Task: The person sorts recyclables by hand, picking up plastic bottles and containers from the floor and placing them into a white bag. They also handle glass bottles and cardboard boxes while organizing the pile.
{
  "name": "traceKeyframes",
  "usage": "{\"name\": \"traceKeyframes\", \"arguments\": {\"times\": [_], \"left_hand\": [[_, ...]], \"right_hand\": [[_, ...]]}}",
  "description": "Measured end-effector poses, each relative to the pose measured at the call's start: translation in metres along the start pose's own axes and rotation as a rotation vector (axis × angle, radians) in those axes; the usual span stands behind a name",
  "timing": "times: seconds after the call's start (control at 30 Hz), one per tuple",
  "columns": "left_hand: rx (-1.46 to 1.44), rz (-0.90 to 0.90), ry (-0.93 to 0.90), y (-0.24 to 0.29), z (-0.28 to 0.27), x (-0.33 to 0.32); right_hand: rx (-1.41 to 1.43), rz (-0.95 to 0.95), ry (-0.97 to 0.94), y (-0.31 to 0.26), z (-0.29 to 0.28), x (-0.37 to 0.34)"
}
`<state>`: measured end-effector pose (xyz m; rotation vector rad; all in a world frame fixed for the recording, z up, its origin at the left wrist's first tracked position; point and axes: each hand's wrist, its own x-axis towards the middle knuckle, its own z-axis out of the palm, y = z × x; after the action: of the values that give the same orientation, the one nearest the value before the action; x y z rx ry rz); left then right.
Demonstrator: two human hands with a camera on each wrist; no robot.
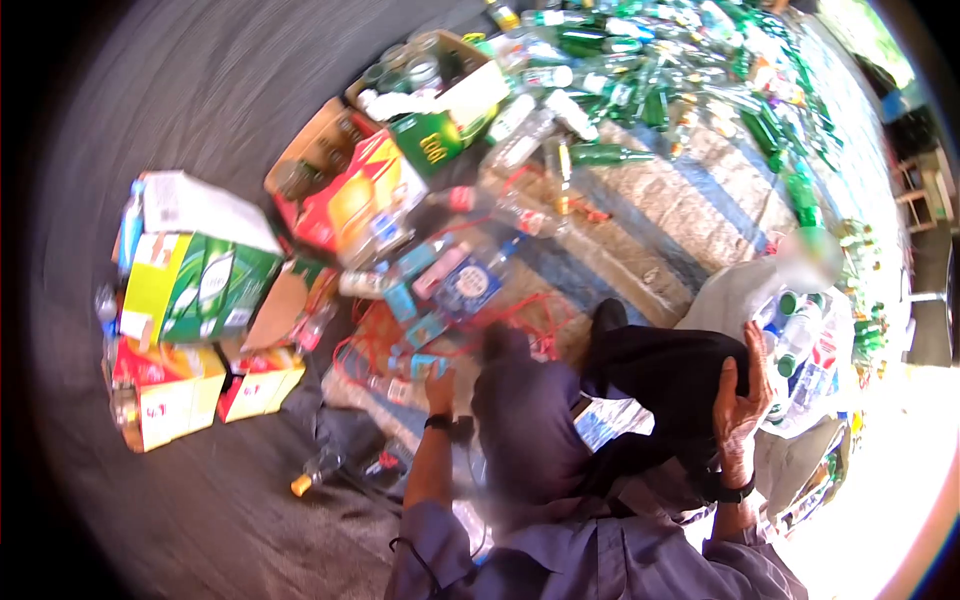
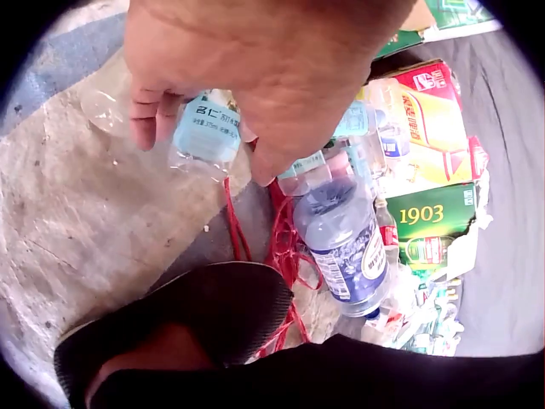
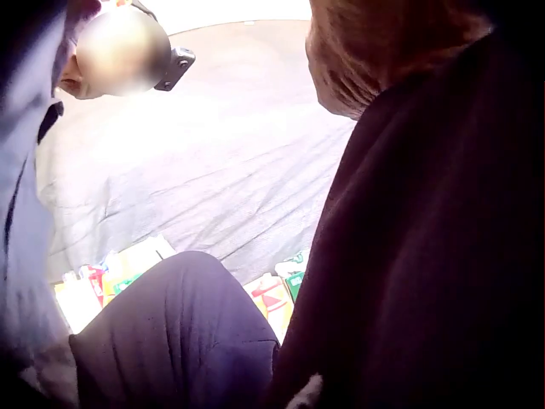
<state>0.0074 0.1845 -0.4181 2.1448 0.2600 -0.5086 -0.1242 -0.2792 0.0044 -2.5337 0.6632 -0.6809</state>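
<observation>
Small plastic bottle [image 2: 207,132] with a pale blue label, low over a striped sheet [image 1: 650,190] by the person's feet. The left hand [image 1: 438,388] reaches down and grips it, fingers curled on one side, thumb on the other. Against it and around it runs a loose tangle of red string [image 2: 281,230]. Just beside lies a larger clear bottle [image 2: 345,247] with a dark blue label, among other small bottles. A dark shoe [image 2: 204,307] is planted near the string.

The step in hand looks like taking hold of this one bottle. The next move, as I judge it, calls for a firm pinch and a lift straight up, so that the string does not snag and the neighbours are not knocked.

The right hand [image 1: 745,400] holds nothing that I can see; its fingers are nearly straight, spread a little, beside a white sack [image 1: 725,295]. Whether it touches the sack I cannot tell. In the sack's mouth are bottles with green caps [image 1: 788,365].

Farther out, past the feet, a broad heap of mostly green bottles [image 1: 640,70] covers the far part of the sheet. To the left, on dark cloth [image 1: 200,80], stand bright cartons [image 1: 215,290], some open with glass jars inside.
</observation>
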Motion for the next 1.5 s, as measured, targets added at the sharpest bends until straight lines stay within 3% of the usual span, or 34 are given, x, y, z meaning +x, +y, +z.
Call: {"name": "traceKeyframes", "arguments": {"times": [0.07, 0.2, 0.27, 0.3, 0.37, 0.4, 0.47, 0.53, 0.6, 0.7, 0.77, 0.93, 1.0, 1.17, 1.27, 1.3, 1.33, 1.4, 1.47, 1.5], "left_hand": [[-0.258, -0.090, -0.018, 0.034, -0.005, 0.000], [-0.386, -0.075, 0.049, -0.001, 0.013, 0.021], [-0.351, 0.179, -0.059, -0.022, 0.016, 0.036], [-0.344, 0.182, -0.058, -0.016, 0.013, 0.032], [0.533, 0.649, 0.057, 0.001, 0.012, 0.018], [0.540, 0.652, 0.060, -0.001, 0.016, 0.016], [0.731, 0.227, -0.055, -0.015, 0.025, 0.014], [0.312, 0.051, 0.182, 0.022, 0.025, -0.022], [0.046, 0.027, 0.336, 0.061, 0.014, -0.050], [-0.101, 0.040, 0.404, 0.130, -0.016, -0.084], [-0.467, -0.124, 0.289, 0.172, -0.042, -0.100], [-0.553, 0.171, 0.379, 0.260, -0.077, -0.124], [-0.561, 0.312, 0.246, 0.304, -0.090, -0.150], [-0.578, 0.516, 0.112, 0.403, -0.085, -0.224], [-0.457, 0.715, -0.182, 0.435, -0.073, -0.264], [-0.261, 0.763, -0.257, 0.423, -0.068, -0.262], [-0.326, 0.841, -0.375, 0.439, -0.056, -0.275], [-0.231, 0.863, -0.596, 0.465, -0.037, -0.296], [-0.285, 0.925, -0.764, 0.478, -0.010, -0.311], [-0.235, 0.961, -0.809, 0.484, 0.000, -0.316]], "right_hand": [[0.028, 0.041, 0.010, 0.002, 0.000, -0.002], [0.037, 0.048, 0.018, 0.003, 0.001, 0.000], [0.053, 0.044, 0.026, 0.003, 0.000, 0.001], [0.073, 0.035, 0.019, 0.003, -0.001, 0.000], [0.084, 0.031, 0.025, 0.003, -0.002, -0.001], [0.088, 0.024, 0.027, 0.004, -0.004, -0.001], [0.094, 0.028, 0.030, 0.004, -0.006, -0.001], [0.102, 0.031, 0.036, 0.005, -0.007, -0.001], [0.143, 0.013, 0.058, 0.009, -0.005, -0.003], [0.187, -0.005, 0.069, 0.012, -0.004, -0.005], [0.204, -0.033, 0.081, 0.011, -0.005, -0.005], [0.253, -0.080, 0.097, 0.011, -0.007, -0.007], [0.255, -0.118, 0.109, 0.013, -0.008, -0.009], [0.347, -0.155, 0.104, 0.006, -0.019, -0.011], [0.589, -0.040, 0.026, -0.007, -0.029, -0.022], [0.661, 0.020, -0.066, -0.014, -0.038, -0.025], [0.711, 0.010, -0.113, -0.014, -0.043, -0.029], [0.980, 0.191, -0.148, -0.025, -0.054, -0.039], [1.039, 0.245, -0.259, -0.022, -0.074, -0.040], [1.025, 0.214, -0.189, -0.022, -0.080, -0.040]]}}
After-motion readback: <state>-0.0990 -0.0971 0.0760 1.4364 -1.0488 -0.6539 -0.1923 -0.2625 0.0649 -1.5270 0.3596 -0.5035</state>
